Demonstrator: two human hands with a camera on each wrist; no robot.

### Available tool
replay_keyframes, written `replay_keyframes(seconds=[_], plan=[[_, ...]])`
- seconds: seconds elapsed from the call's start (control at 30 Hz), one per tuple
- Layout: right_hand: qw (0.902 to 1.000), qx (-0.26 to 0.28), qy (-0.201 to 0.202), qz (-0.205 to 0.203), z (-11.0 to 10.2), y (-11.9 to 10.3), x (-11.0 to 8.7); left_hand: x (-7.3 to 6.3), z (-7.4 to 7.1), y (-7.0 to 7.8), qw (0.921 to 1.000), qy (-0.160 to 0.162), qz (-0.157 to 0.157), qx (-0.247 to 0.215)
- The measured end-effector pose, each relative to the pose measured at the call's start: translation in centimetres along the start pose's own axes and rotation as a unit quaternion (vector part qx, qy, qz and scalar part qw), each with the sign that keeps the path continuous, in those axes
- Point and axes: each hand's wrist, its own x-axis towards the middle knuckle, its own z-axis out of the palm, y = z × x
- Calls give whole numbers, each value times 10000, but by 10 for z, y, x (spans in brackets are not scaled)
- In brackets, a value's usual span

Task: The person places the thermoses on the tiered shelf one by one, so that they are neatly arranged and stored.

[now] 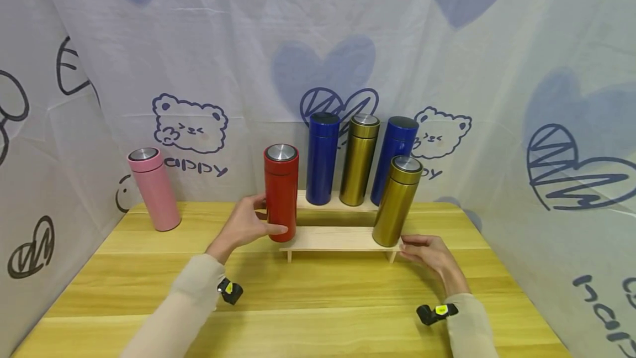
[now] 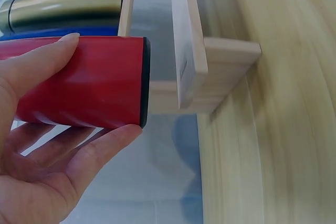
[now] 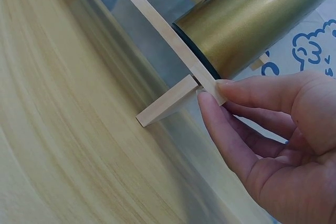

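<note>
My left hand [image 1: 247,223] grips a red thermos bottle [image 1: 281,195] with a silver lid, thumb on one side and fingers on the other. In the left wrist view a gap shows between the bottle's dark base and the wooden shelf [image 2: 190,40]; the bottle is at the shelf's left end. At the opposite end, my right hand [image 1: 431,253] pinches the tip of the front board between thumb and fingers. A gold thermos bottle [image 1: 397,203] stands on that board, just beside the right fingertips [image 3: 226,88].
On the raised back board [image 1: 302,201] stand a blue bottle [image 1: 322,162], another gold bottle [image 1: 359,164] and a second blue bottle [image 1: 395,151]. A pink bottle [image 1: 155,189] stands at the table's [image 1: 318,314] far left. Printed cloth [image 1: 238,65] hangs behind and at both sides.
</note>
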Motion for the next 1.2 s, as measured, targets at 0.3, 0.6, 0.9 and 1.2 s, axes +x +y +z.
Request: replay_keyframes(seconds=[0.3,0.6,0.9,1.2], plan=[[9999,114,-50,-62,-2,-1,0,9,22,10,9996,-254,-11,-131],[10000,60,-32,-26,-4,0,0,19,47,30,9994,-301,33,-182],[9999,-138,63,-13,0,0,0,30,73,44,9997,-239,92,-66],[9996,-253,73,-27,1,0,0,38,91,49,9994,-340,93,-72]])
